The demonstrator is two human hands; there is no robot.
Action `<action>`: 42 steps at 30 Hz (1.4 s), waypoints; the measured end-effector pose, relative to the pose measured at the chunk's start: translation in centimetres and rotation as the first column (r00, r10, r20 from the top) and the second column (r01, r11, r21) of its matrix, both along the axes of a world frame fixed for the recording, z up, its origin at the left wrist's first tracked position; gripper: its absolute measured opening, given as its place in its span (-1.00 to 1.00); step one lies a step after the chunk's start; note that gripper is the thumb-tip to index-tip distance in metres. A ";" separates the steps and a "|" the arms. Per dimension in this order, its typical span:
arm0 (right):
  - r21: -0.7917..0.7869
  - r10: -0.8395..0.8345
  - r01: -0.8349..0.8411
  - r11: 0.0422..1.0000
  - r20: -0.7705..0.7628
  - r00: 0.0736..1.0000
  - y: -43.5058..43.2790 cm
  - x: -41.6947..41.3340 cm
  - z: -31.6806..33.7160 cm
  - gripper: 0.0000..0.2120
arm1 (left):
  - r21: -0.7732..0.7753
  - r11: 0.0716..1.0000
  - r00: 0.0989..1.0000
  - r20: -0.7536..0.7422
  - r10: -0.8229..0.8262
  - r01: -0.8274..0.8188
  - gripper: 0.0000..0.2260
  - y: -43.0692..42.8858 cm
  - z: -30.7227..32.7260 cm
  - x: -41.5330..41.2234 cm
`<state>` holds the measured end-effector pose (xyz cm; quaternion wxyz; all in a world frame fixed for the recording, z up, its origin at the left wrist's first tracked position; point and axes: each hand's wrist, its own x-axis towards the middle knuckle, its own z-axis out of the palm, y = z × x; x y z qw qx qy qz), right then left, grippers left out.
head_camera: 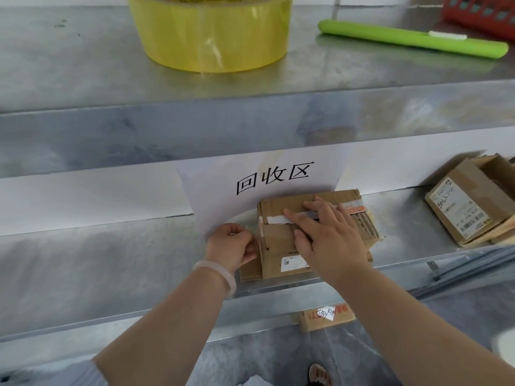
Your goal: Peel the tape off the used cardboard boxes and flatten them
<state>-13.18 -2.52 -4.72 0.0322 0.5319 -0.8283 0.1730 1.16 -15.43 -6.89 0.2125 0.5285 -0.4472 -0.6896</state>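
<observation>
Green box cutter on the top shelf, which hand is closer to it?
Right. The right hand presses the cardboard box, down-left of the green box cutter; the left hand pinches tape at the box's left end, farther away.

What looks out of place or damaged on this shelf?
The second box at the right lies askew on loose cardboard, flaps open. The near box under the right hand has tape partly lifted, pinched by the left hand.

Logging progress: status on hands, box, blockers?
Left hand pinches tape at box left edge. Right hand flat on box top. Tape partly on. Nothing blocking.
</observation>
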 end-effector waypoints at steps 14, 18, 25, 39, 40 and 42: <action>0.042 0.005 -0.004 0.999 -0.009 1.000 0.0 0.0 0.3 -0.53 | -0.094 0.988 0.980 -0.168 0.109 -0.126 -0.97 0.6 -0.1 3.4; 0.018 0.003 -0.003 1.000 -0.020 1.000 0.0 0.0 0.1 -0.55 | -0.028 0.985 0.935 -0.320 0.150 -0.168 -0.88 1.2 2.1 3.2; 0.126 0.012 -0.031 0.992 0.149 0.989 -0.1 -0.3 1.8 -0.61 | -0.134 0.991 0.898 -0.436 -0.052 -0.007 -0.90 2.3 6.6 0.5; -0.206 -0.008 0.348 0.915 0.851 0.526 2.7 -4.5 5.3 -0.96 | -0.642 0.699 0.922 0.030 -0.386 0.314 -0.62 6.4 7.8 -5.8; -0.211 -0.032 0.406 0.889 0.856 0.515 2.9 -5.1 5.1 -0.93 | -0.639 0.697 0.920 0.047 -0.388 0.327 -0.60 6.2 7.7 -5.7; -0.210 -0.080 0.496 0.842 0.862 0.501 3.9 -7.6 4.7 -0.86 | -0.645 0.684 0.924 0.096 -0.370 0.341 -0.61 6.2 7.4 -6.0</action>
